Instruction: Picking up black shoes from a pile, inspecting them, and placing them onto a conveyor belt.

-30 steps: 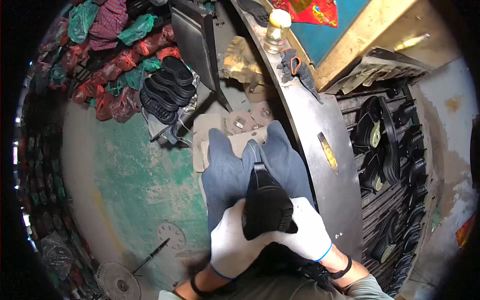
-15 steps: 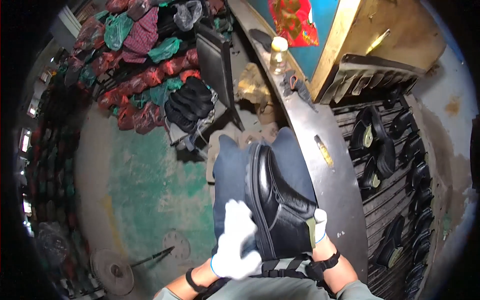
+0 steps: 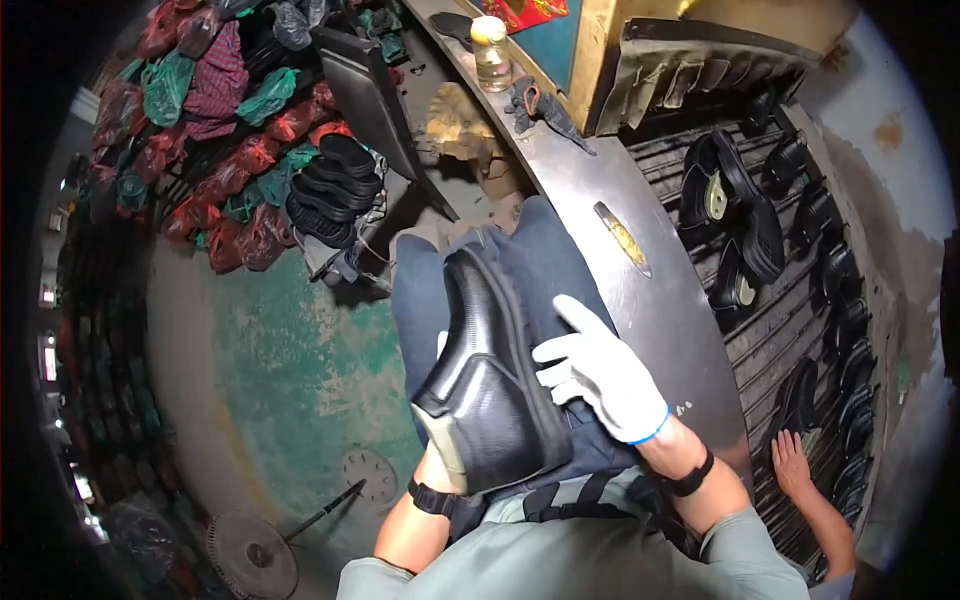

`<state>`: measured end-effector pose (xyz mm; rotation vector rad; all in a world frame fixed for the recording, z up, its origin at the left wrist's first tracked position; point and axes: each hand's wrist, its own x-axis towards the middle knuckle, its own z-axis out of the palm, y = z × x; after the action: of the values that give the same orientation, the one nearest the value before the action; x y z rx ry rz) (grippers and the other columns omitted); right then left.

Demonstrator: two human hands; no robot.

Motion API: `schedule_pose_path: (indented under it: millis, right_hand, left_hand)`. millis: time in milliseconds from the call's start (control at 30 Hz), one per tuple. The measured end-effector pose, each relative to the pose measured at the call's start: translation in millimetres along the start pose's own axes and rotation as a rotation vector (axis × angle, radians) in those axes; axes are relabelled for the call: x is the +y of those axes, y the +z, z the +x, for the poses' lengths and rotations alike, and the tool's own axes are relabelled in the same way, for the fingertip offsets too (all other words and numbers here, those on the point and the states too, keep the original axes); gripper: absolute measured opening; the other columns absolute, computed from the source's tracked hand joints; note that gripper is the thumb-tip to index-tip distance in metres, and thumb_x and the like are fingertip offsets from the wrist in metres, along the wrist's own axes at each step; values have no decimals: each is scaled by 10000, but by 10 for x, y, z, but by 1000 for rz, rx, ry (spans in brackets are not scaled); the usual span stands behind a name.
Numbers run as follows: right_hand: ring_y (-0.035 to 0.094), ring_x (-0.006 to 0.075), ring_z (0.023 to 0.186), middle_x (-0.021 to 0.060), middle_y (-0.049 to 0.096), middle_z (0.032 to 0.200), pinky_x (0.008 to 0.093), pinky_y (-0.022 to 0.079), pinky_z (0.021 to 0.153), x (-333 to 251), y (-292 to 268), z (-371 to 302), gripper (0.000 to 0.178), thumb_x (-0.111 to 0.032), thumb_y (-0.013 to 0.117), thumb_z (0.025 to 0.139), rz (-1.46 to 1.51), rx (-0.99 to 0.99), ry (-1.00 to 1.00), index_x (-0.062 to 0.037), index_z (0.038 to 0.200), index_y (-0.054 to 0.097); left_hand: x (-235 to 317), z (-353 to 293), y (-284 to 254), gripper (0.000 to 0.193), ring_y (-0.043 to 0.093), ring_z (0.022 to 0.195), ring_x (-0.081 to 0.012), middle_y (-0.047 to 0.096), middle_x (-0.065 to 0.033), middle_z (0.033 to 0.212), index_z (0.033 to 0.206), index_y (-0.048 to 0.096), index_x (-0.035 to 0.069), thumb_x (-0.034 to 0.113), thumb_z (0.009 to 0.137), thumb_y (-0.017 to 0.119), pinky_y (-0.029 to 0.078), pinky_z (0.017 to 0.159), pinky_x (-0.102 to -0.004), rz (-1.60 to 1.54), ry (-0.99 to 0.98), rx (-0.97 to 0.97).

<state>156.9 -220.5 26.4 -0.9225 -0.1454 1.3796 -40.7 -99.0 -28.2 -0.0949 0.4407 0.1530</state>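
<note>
A black leather ankle shoe with a thick black sole and a pale lining at its opening rests over my lap, toe pointing away. My left hand, in a white glove, holds it from the left. The shoe hides most of that hand; only a bit of white glove shows beside the upper. On the other side, my right hand, also white-gloved, is held beside the sole with its fingers spread and nothing in them. Whether its fingertips touch the sole, I cannot tell.
Along my right runs a metal bench bearing a yellow-patterned knife-like tool, a lidded jar and dark cloth. Beyond it, another person's hand reaches to a slatted rack of shoes. A fan stands at lower left.
The shoe has turned over, so its sole now faces right. My left hand has gone behind it, and my right has left the opening for the sole side. Another person's arm has appeared at right.
</note>
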Motion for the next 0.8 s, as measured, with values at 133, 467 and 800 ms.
schedule_pose_path:
  millis: [133, 467, 800]
  right_hand:
    - [673, 107, 718, 32, 745, 944, 273, 578, 702, 243, -42, 352, 688, -304, 643, 1164, -112, -1, 18, 10, 1726, 400]
    - [786, 395, 995, 309, 786, 1135, 399, 604, 974, 298, 252, 578, 492, -287, 650, 1144, -1335, 142, -457, 51, 1502, 662]
    - [113, 417, 1742, 279, 83, 1875, 480, 135, 1409, 156, -21, 97, 1628, -697, 984, 722, -1075, -567, -535, 22, 1799, -2]
  left_hand:
    - [33, -237, -131, 735, 680, 1292, -375, 656, -236, 1447, 1585, 502, -14, 576, 1147, 525, 578, 1129, -523, -75, -47, -31]
    - [80, -79, -160, 697, 756, 1118, -240, 775, -108, 1297, 1437, 679, 66, 675, 1148, 503, 622, 1020, -379, -10, 133, 128]
    - [586, -267, 907, 659, 724, 1268, -274, 734, -164, 1434, 1439, 664, 2, 134, 859, 947, 570, 1118, -413, 1678, 920, 105]
